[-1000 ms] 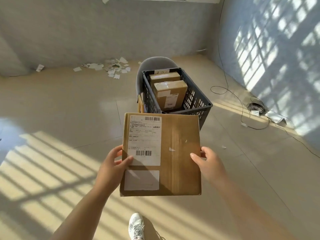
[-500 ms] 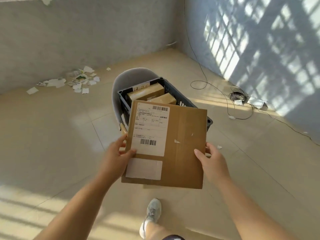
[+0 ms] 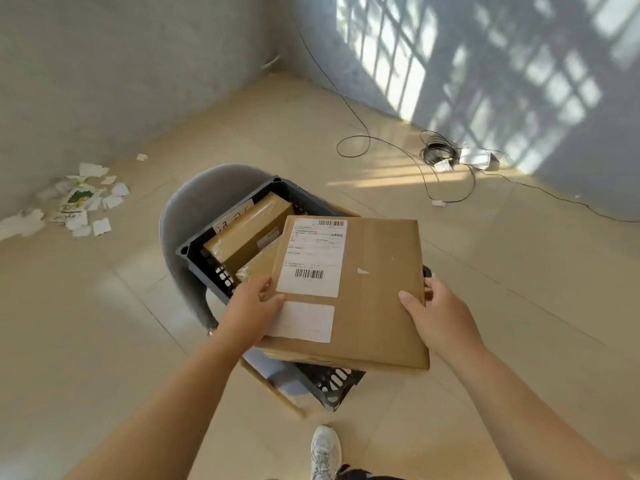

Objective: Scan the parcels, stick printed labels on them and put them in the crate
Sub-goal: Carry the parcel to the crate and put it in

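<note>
I hold a flat brown cardboard parcel [image 3: 374,292] with both hands, just above the dark plastic crate [image 3: 204,261]. The parcel carries a white printed label with barcodes [image 3: 313,259] and a smaller blank white label [image 3: 304,322] below it. My left hand [image 3: 251,308] grips the parcel's left edge, thumb on top. My right hand [image 3: 434,315] grips its right edge. Inside the crate lie two taped brown boxes [image 3: 244,239], partly hidden by the parcel.
The crate sits on a grey chair [image 3: 194,209]. Torn paper scraps [image 3: 81,202] litter the floor by the left wall. A black cable and coil [image 3: 438,154] lie at the right wall. My white shoe [image 3: 325,452] shows at the bottom.
I have walked closer to the crate. The parcel has moved forward and now hangs over the crate's near half, still held by both hands.
</note>
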